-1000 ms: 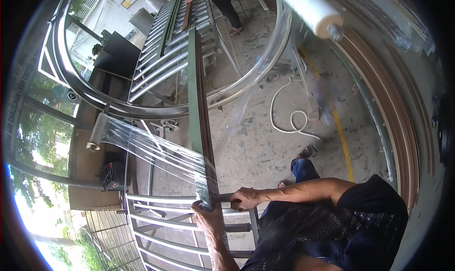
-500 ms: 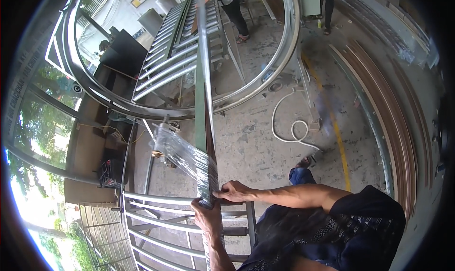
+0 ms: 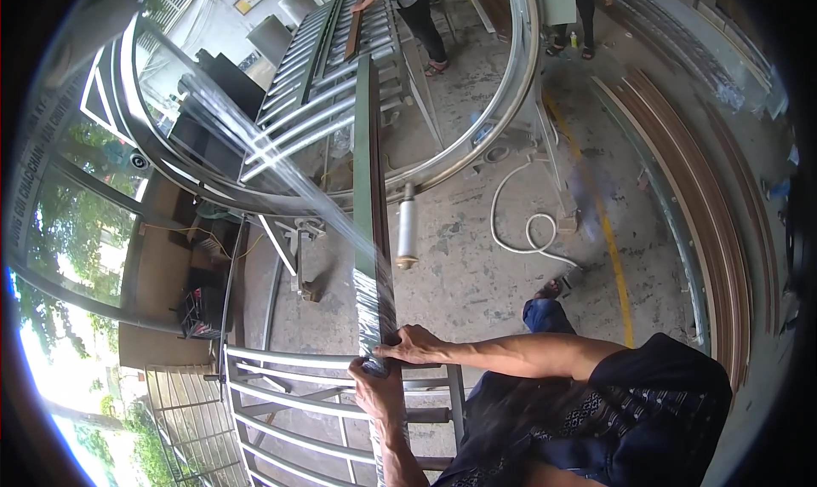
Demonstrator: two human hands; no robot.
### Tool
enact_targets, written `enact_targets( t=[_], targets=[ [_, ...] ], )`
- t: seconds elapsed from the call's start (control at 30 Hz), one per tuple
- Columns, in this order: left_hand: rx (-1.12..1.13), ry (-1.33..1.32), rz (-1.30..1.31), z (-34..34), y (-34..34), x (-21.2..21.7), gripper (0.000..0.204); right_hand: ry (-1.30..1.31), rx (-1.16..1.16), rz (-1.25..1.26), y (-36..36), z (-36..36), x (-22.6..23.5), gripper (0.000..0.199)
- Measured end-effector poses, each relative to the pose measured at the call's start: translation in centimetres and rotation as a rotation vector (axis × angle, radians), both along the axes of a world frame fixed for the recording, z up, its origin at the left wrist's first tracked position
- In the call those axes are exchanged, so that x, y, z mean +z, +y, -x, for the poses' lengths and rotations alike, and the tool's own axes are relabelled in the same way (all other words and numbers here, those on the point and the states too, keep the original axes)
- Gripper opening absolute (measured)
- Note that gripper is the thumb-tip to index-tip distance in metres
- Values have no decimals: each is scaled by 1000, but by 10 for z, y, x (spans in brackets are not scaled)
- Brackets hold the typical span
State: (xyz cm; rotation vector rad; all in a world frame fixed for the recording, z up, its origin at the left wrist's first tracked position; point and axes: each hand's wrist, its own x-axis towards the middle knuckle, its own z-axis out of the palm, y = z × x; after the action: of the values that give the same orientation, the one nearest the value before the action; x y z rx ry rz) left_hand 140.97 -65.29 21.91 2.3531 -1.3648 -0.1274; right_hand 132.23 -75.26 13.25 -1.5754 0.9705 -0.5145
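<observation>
A long green-and-brown bar (image 3: 364, 163) runs away from me through a large metal ring. Clear stretch film (image 3: 366, 304) is wound tightly round its near part. My left hand (image 3: 379, 392) is closed round the wrapped bar from the left, its thumb on top. From the right, my right hand (image 3: 413, 347) grips the same bar just beyond the left, fingers bent over its edge. A blurred strip of film (image 3: 277, 163) stretches from the bar to the upper left. Right of the bar, a film roll (image 3: 408, 232) hangs over the floor.
Under the bar stands a slatted metal rack (image 3: 298, 400). The big ring (image 3: 485, 159) surrounds the bar farther off. Beyond it, another person (image 3: 414, 19) works at a second rack (image 3: 298, 134). A white hose (image 3: 519, 247) curls on the floor; long brown strips (image 3: 681, 180) lie at right.
The film roll has swung from left of the bar to its right, and the film strip now reaches to the upper left. My hands stay nearly in place on the bar.
</observation>
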Motion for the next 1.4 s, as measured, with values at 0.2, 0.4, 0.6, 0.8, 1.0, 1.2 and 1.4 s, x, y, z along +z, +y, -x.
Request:
enact_targets(
  t=[0.2, 0.4, 0.6, 0.8, 1.0, 1.2, 1.4],
  targets=[
    [-33, 59, -10, -4, -1, 1, 62, -27, -3, -48, -2, 0, 1, 82],
    [-147, 127, 90, -31, -7, 1, 51, 178, 116, -208, -6, 11, 30, 70],
    [-181, 98, 213, -27, -47, 7, 47, 72, 99, -186, -4, 15, 28, 83],
    [-127, 126, 40, -21, -94, 1, 72, 153, 194, -65, -8, 4, 1, 61],
    [-102, 196, -245, -19, -112, 2, 83, 153, 259, 18, -7, 4, 8, 58],
    [-22, 188, -320, -11, -112, 13, 68, 100, 234, 14, -9, 2, 1, 63],
    [5, 153, -315, -11, -108, 9, 65, 46, 286, -80, -4, 23, 33, 52]
  ],
)
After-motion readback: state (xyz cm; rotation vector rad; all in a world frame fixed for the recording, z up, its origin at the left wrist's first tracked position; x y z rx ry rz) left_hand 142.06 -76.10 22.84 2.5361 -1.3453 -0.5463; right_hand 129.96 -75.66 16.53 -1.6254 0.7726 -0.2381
